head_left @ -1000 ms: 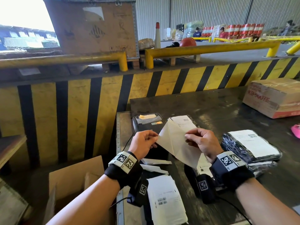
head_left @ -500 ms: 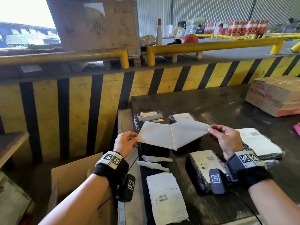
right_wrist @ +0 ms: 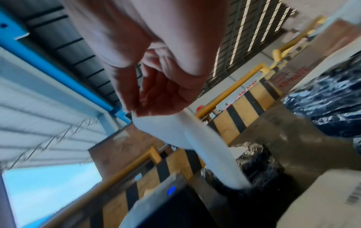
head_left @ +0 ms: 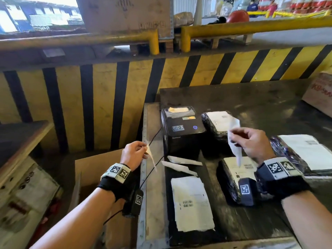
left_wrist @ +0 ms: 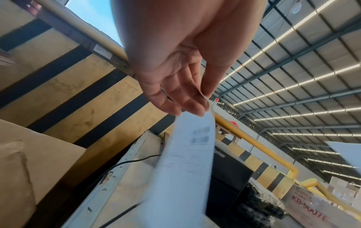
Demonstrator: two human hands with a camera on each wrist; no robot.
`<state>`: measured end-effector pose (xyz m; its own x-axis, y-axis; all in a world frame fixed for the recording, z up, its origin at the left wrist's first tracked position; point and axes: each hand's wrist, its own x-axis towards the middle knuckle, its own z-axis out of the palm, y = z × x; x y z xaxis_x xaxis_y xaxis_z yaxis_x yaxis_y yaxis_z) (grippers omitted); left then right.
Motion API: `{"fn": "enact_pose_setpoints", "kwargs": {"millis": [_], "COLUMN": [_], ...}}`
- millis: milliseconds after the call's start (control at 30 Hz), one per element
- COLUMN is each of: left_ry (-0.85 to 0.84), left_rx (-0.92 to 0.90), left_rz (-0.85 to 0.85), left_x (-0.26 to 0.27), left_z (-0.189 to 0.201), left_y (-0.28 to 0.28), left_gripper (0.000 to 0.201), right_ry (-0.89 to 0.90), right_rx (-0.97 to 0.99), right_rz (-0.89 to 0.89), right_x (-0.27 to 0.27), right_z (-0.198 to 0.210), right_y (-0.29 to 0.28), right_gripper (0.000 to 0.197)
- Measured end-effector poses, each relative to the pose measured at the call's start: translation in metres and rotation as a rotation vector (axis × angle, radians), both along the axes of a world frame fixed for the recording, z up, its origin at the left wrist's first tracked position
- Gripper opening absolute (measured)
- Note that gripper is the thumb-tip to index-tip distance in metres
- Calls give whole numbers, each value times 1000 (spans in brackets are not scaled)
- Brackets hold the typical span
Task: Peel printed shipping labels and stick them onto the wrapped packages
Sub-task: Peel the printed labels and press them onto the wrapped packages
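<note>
My left hand (head_left: 133, 153) pinches a thin sheet (head_left: 151, 157) by its top edge, off the table's left side; the left wrist view shows barcodes on that sheet (left_wrist: 187, 154). My right hand (head_left: 251, 141) pinches a plain white sheet (head_left: 233, 139) that hangs above the table; no print shows on this white sheet (right_wrist: 195, 138). The two sheets are apart. Three black-wrapped packages lie on the table, each with a white label on top: one behind (head_left: 208, 123), one under my right wrist (head_left: 239, 168), one at the right (head_left: 309, 151).
A black label printer (head_left: 181, 130) stands between my hands. A stack of printed labels (head_left: 192, 202) and loose paper strips (head_left: 179, 166) lie in front of it. An open cardboard box (head_left: 93, 173) sits below my left hand. Another carton (head_left: 321, 92) stands far right.
The two sheets, joined along one edge before, have come fully apart. My left hand has moved left and down with its sheet; my right hand has carried the other one to the right.
</note>
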<state>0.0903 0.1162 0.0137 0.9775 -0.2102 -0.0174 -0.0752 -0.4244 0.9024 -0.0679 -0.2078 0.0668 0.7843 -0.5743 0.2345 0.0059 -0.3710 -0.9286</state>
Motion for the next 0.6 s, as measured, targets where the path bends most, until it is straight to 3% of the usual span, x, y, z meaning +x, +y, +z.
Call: {"fn": "enact_pose_setpoints", "kwargs": {"millis": [167,300,467,600], "left_ry": [-45,-30,6,13], "left_rx": [-21,-12,-32,-35], "left_rz": [-21,-16,15,13], "left_x": [-14,-22,-31,-34], "left_z": [10,11,11,13], "left_y": [-9,-11,-13,-16], "left_gripper": [10,13,14,14], "right_ry": [350,521,600,564], "right_rx": [-332,-413,-438,-432], "right_rz": [238,331,357,333], "right_x": [31,52,75,85], "right_z": [-42,-67,-81,-83], "right_y": [24,36,47,55], "right_gripper": [8,15,18,21]}}
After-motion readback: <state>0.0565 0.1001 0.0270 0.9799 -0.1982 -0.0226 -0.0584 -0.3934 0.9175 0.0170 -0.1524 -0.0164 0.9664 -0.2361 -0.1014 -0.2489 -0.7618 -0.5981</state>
